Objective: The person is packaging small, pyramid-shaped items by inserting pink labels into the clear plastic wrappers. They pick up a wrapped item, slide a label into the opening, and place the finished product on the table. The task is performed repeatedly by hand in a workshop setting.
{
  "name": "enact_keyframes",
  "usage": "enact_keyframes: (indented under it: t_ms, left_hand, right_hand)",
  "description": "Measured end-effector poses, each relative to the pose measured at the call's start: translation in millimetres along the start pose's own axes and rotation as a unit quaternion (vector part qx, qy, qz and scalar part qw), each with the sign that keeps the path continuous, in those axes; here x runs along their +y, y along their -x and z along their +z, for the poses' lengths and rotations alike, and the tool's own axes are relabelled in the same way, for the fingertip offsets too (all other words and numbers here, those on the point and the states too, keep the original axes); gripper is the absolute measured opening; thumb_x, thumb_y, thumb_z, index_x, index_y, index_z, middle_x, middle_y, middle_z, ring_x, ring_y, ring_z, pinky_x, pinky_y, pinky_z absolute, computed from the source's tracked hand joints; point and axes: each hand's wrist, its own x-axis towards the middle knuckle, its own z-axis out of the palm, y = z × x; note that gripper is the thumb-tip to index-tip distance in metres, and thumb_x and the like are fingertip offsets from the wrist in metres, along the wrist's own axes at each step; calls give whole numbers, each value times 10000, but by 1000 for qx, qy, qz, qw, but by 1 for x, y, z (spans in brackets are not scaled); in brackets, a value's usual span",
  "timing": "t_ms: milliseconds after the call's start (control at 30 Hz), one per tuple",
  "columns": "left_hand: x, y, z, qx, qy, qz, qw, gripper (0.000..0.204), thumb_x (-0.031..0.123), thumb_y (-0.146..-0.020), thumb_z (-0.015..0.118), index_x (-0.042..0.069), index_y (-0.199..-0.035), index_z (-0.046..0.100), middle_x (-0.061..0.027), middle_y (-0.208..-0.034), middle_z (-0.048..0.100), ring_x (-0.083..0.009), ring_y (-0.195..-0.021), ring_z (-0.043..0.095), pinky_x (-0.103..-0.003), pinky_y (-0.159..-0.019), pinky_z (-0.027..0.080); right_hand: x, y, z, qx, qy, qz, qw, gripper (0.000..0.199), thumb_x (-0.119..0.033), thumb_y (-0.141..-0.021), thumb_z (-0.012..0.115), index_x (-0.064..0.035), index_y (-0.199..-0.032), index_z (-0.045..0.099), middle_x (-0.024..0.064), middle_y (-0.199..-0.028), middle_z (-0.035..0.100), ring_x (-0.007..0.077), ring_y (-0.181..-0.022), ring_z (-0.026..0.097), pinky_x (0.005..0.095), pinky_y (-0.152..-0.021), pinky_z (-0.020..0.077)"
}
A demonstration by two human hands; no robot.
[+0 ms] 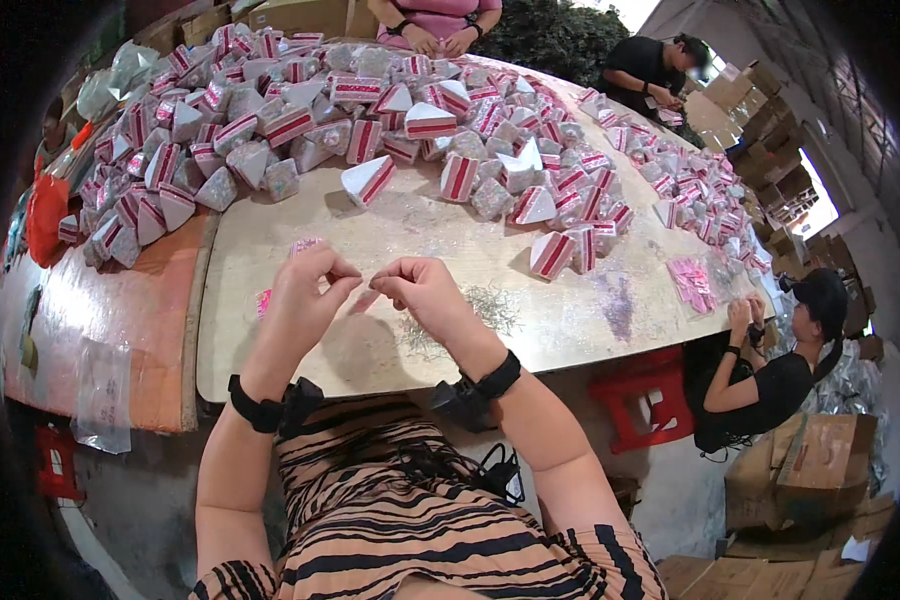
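Observation:
My left hand [305, 298] and my right hand [428, 292] meet above the near part of the pale tabletop, fingertips nearly touching. Both are closed in a pinch. A small pale pink piece [365, 301] shows just under my right fingertips; what the left fingers grip is too small to make out. Beside my right hand lies a loose heap of thin wire-like strands [485, 318]. Small bright pink pieces [263, 303] lie by my left hand, partly covered by it. Beyond my hands stand wedge-shaped cake-slice ornaments [369, 181], white and glittery with red-pink bands.
A large pile of the same ornaments [290, 125] spreads across the far table. Pink packets [691, 284] lie to the right, near a seated co-worker [770, 360]. Two other people work at the far side. A red stool [642, 398] stands below the table edge, cardboard boxes [810, 465] beyond.

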Motion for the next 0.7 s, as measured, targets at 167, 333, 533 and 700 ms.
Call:
enact_keyframes:
  t_ms: [167,333,533,700]
  left_hand:
    - [-4,2,9,15,159,-137,978,81,48,-792,676,-29,-814,670,-61,-721,657,-106,-664,583,-255,-618,461]
    - [-1,3,17,17,198,-157,967,83,55,-795,680,-26,-814,676,-53,-705,654,-93,-639,575,-251,-602,461]
    - [18,-7,-6,-61,-20,51,997,105,48,-771,684,18,-871,672,-77,-766,614,-214,-744,596,-317,-694,471]
    - [49,-27,-19,-100,-175,249,947,287,62,-736,700,40,-1013,625,-91,-941,590,-282,-928,564,-386,-865,444]
  right_hand:
    - [-4,12,16,108,9,-94,990,98,-97,-863,638,-2,-880,647,31,-740,633,75,-615,569,215,-535,440]
    - [-2,15,16,65,-166,-24,984,94,-105,-910,594,-13,-930,591,75,-765,640,138,-601,620,234,-510,468]
    - [-13,22,3,-27,-239,4,971,89,-102,-910,608,-22,-906,568,83,-748,640,153,-586,629,261,-519,504]
    - [-24,23,-13,-87,-185,33,978,89,-89,-896,623,-23,-845,592,70,-715,634,139,-561,614,251,-505,494]
